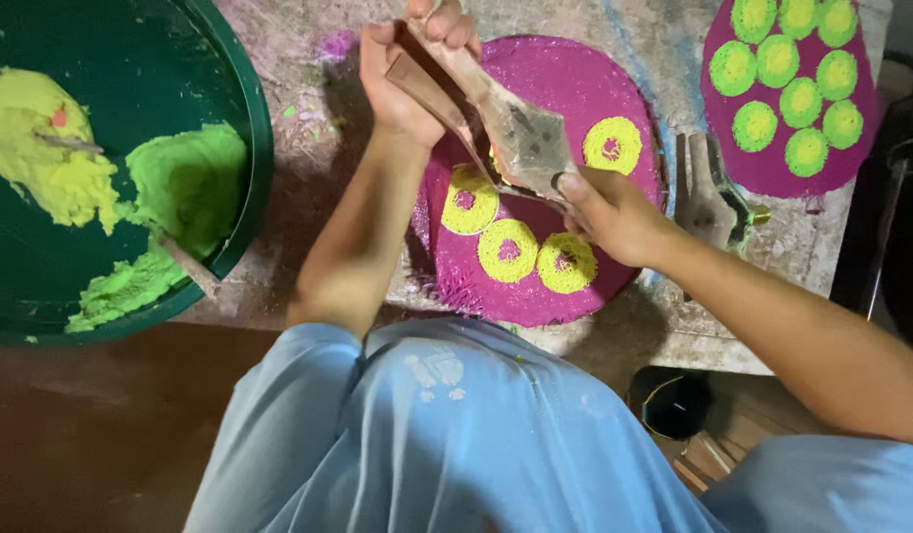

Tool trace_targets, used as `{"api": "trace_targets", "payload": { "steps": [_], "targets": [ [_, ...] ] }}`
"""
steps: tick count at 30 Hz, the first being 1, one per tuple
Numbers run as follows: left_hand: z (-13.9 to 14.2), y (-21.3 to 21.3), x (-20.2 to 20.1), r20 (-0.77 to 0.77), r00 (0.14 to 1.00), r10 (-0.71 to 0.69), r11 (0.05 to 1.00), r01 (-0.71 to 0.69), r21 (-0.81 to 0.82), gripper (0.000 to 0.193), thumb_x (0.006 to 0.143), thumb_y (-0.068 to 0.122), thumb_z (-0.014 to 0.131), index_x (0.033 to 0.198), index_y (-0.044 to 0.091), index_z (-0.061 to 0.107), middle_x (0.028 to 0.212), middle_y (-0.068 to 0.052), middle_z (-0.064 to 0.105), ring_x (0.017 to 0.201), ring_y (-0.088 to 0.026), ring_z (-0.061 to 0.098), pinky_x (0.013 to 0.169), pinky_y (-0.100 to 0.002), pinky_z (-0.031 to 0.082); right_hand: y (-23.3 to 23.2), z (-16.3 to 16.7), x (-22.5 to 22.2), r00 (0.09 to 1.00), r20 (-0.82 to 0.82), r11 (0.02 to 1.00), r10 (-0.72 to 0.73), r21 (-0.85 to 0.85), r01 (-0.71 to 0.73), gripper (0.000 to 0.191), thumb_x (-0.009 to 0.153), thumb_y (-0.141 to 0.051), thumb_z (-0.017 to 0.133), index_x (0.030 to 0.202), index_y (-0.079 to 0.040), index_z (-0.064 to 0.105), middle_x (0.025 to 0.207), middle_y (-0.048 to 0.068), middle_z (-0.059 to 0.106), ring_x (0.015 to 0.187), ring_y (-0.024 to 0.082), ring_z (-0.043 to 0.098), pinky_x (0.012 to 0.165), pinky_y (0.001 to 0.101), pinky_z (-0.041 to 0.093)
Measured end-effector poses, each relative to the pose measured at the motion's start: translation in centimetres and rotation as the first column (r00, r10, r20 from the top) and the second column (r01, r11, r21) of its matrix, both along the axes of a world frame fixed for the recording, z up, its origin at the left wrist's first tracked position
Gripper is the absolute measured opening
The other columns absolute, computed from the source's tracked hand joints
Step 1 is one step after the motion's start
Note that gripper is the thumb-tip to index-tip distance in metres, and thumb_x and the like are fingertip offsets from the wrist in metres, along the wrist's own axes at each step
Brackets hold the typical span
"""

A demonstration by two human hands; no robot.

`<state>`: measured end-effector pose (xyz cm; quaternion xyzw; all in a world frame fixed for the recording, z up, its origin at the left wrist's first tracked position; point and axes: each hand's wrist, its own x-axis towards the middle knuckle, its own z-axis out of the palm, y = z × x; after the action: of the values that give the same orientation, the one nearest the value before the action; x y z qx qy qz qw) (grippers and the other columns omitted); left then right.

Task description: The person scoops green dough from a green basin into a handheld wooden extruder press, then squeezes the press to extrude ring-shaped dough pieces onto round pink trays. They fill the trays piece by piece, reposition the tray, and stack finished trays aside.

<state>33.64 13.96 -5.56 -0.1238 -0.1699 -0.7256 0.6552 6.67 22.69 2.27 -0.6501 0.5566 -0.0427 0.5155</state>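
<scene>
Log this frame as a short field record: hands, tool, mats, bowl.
left hand: grips the handle end of the wooden press
right hand: at the press's lower end
near mat: magenta round, four yellow rings in view
far mat: magenta, green discs
bowl: dark green, holds yellow dough and green dough

Light: dim, soft, from above | shadows: forearm shade on tabletop [308, 188] | glare: none | focus: slightly soft overall

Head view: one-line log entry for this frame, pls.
left hand: grips press handles | right hand: at press head | below: magenta mat, yellow rings | left side: green basin, dough
</scene>
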Motion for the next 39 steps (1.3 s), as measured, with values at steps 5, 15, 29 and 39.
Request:
{"api": "trace_targets", "payload": {
  "steps": [5,15,29,39],
  "targets": [
    [-0.4,1.4,1.4,0.45,0.893,0.026,0.877,-0.236,0.418,0.043,0.096,0.038,0.036,0.111,0.002,0.055,0.105,-0.014,0.06,0.101,-0.025,0.061,0.091,-0.04,0.055,-0.5,-2.3,-0.8,0.981,0.19,0.999,0.041,0.017,-0.045,0.059,0.104,-0.056,0.04,0.119,-0.004,0.063,0.078,0.002,0.063,0.065,0.01,0.056,0.056,0.0283,0.044],
    [-1.8,12.5,1.5,0.753,-0.339,0.563,0.687,-0.315,-0.655,0.038,0.095,0.013,0.071,0.123,0.006,0.047,0.123,-0.014,0.055,0.116,-0.023,0.055,0.102,-0.039,0.048,1.3,-3.4,-3.3,0.772,0.635,1.0,-0.01,-0.002,0.015,0.072,0.097,-0.072,0.054,0.124,-0.005,0.059,0.099,0.004,0.063,0.086,0.012,0.061,0.071,0.0301,0.049],
    [1.8,13.0,-1.3,0.448,-0.732,0.513,0.806,0.233,-0.544,0.116,0.059,0.048,0.095,0.152,0.007,0.039,0.126,-0.016,0.056,0.129,-0.033,0.045,0.115,-0.064,0.018,9.7,-4.0,-8.9,0.424,0.872,0.949,-0.246,0.128,0.289,0.075,0.086,-0.071,0.072,0.121,-0.007,0.056,0.108,0.009,0.059,0.101,0.026,0.056,0.087,0.0425,0.043],
    [0.9,4.2,-0.5,0.745,-0.639,0.194,0.942,-0.091,-0.324,0.119,0.076,0.039,0.091,0.159,0.012,0.012,0.157,-0.028,0.026,0.149,-0.043,0.024,0.12,-0.065,0.016,12.3,-2.0,-8.6,0.244,0.923,0.862,-0.297,0.149,0.486,0.07,0.089,-0.07,0.069,0.123,-0.011,0.051,0.099,0.005,0.053,0.088,0.023,0.053,0.077,0.0436,0.042]
  ]
}}
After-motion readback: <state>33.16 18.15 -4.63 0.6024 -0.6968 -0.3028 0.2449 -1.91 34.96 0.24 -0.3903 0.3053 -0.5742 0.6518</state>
